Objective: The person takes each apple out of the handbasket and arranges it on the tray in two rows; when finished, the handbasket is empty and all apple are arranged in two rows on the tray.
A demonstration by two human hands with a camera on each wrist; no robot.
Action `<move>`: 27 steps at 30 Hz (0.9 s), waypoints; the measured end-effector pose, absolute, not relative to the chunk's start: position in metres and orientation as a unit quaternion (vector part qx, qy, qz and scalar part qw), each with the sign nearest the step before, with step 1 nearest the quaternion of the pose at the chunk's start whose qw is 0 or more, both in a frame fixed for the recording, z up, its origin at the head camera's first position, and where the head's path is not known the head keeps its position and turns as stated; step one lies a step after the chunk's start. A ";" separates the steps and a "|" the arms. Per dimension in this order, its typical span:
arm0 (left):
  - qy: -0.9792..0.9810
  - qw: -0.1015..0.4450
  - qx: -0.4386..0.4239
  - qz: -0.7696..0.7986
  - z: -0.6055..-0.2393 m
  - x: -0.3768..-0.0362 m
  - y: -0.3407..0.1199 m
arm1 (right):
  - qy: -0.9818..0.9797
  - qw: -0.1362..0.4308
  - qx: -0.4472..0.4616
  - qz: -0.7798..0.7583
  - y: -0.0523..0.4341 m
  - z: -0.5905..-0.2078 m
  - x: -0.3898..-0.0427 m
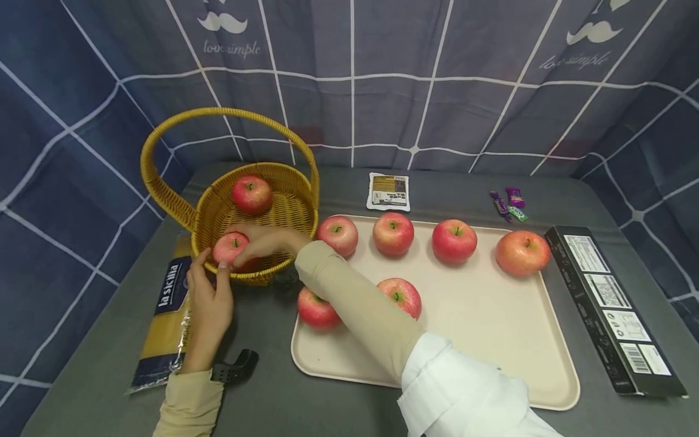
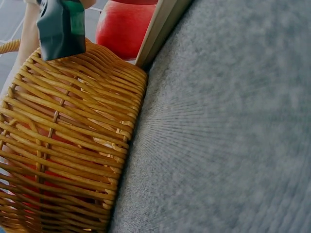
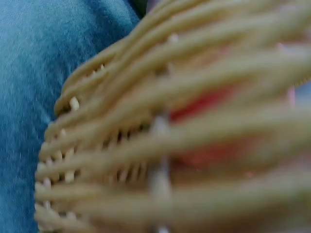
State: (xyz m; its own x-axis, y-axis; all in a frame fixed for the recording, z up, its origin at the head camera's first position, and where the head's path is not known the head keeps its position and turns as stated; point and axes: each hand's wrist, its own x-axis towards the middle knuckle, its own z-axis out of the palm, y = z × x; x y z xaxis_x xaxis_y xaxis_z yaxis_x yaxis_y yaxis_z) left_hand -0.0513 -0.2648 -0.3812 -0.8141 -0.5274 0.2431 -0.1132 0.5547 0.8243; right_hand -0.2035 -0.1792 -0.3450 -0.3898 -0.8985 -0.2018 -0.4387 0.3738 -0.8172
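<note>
A white sleeve (image 1: 464, 394) is seen nearest. An apple (image 1: 233, 247) is gripped by the right hand (image 1: 262, 241) inside the wicker basket (image 1: 284, 209), fingers curled round it. The basket's near rim is touched by the left hand (image 1: 210, 303), fingers fairly straight. A second apple (image 1: 252, 194) lies deeper in the basket. Six apples rest on the tray (image 1: 491, 328) on the surface (image 1: 327, 413).

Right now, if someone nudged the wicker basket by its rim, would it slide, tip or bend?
The wicker basket would probably slide rather than tip: it sits low and wide on the grey tabletop, with two apples weighing it down. Its tight weave looks fairly stiff, so little flexing. The tall handle might let it rock if pushed there. The left hand at the rim likely steadies it.
</note>
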 end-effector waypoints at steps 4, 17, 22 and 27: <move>-0.849 0.236 0.192 -0.431 -0.382 -0.052 -0.265 | 0.733 0.360 -0.461 -0.348 -0.174 -0.345 -0.206; -0.851 0.238 0.188 -0.430 -0.385 -0.054 -0.267 | 0.715 0.305 -0.516 -0.361 -0.140 -0.321 -0.200; -0.850 0.239 0.189 -0.430 -0.385 -0.054 -0.269 | 0.721 0.246 -0.526 -0.377 -0.096 -0.295 -0.196; -0.851 0.225 0.185 -0.437 -0.385 -0.052 -0.268 | 0.753 0.209 -0.491 -0.384 -0.021 -0.277 -0.186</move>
State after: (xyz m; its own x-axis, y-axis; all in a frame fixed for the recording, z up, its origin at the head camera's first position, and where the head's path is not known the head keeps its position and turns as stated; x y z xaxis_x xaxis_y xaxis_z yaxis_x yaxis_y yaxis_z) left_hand -0.0519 -0.2680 -0.3846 -0.8301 -0.5121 0.2207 -0.1191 0.5494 0.8270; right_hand -0.1865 -0.0213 -0.2775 -0.4302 -0.9005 0.0631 -0.5799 0.2221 -0.7838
